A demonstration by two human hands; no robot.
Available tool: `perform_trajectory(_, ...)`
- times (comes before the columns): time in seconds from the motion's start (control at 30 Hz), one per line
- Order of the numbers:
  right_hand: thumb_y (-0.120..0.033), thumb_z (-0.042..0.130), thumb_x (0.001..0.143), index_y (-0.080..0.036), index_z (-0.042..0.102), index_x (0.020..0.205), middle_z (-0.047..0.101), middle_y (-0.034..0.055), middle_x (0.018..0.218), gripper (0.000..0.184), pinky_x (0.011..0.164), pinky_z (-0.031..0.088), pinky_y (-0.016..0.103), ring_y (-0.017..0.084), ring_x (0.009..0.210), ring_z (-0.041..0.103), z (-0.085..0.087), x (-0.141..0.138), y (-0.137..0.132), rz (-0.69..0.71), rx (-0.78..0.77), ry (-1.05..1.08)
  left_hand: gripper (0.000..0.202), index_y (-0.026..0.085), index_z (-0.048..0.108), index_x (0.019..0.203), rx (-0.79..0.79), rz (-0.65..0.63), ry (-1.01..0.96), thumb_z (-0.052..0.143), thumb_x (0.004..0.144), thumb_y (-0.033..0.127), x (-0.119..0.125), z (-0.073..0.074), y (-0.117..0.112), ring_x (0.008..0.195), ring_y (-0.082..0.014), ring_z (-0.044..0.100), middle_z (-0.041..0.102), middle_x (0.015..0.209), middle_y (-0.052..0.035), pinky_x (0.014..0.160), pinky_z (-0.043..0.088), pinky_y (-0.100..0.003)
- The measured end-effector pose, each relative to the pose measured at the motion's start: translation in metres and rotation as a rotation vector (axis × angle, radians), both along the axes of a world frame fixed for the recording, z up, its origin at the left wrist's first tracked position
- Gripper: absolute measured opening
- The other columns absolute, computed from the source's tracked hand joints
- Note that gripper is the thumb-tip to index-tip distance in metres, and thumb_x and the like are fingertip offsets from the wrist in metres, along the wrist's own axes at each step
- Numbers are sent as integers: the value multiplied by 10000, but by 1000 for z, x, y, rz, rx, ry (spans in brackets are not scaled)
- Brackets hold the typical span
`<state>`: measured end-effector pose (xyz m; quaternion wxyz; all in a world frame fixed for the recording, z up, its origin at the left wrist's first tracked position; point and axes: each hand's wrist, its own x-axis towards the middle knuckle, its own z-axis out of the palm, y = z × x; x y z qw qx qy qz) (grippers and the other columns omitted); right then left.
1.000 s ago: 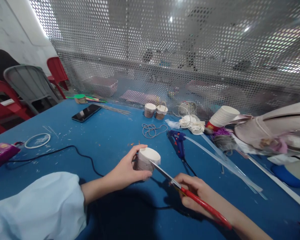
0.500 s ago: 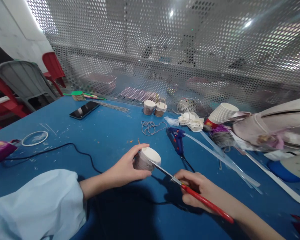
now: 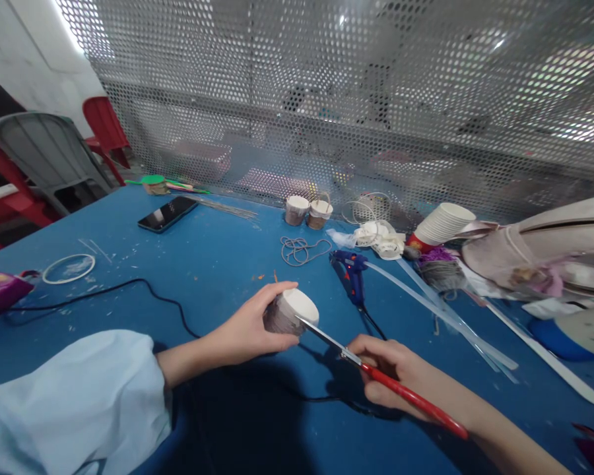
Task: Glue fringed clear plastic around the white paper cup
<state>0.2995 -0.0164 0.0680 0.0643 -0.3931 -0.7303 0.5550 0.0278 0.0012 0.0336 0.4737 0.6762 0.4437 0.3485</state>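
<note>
A small cup (image 3: pixel 303 304) with a white rim and grey cord wound round its side is tilted in my left hand (image 3: pixel 250 326). Thumb and fingers clasp it from the left. My right hand (image 3: pixel 400 373) is closed on a tool (image 3: pixel 413 400) with a long red handle and slim pointed metal jaws; whether it is pliers or scissors I cannot make out. Its tip meets the cup at the front, just below the rim. Beyond my hands lies a blue glue gun (image 3: pixel 352 274) with a long clear glue stick in it.
Two small wrapped cups (image 3: pixel 297 211) stand by the perforated metal screen (image 3: pixel 257 138). Loose grey cord (image 3: pixel 299 252) lies before them. Stacked paper cups (image 3: pixel 443 225), glue sticks (image 3: pixel 450 316) and a bag (image 3: pixel 539 247) fill the right. A phone (image 3: pixel 168 214) and black cable (image 3: pixel 143 282) lie left.
The whole view has shifted slightly. The tool's red handle sits a touch farther right; my left hand still holds the cup, and the tip remains at its rim.
</note>
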Motion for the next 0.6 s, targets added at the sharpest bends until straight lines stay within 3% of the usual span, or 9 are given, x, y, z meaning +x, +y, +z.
perform_trajectory(0.3,-582,539,840,-182,486,950,349,-69,631,418,472,224,224,79,527,271,1,-1,2,5,-37,32,716,239,434,1324,130,18,49,710,663,223,-2,-3,3,1276,-270,447,462,1392,-94,1106,311,-439)
perform_trajectory(0.6,-555,538,854,-181,479,947,348,-70,627,389,460,241,210,72,517,291,0,-1,1,-8,-48,12,712,227,433,1330,151,14,68,709,674,231,-2,-2,3,1285,-271,438,470,1382,-95,1109,306,-424)
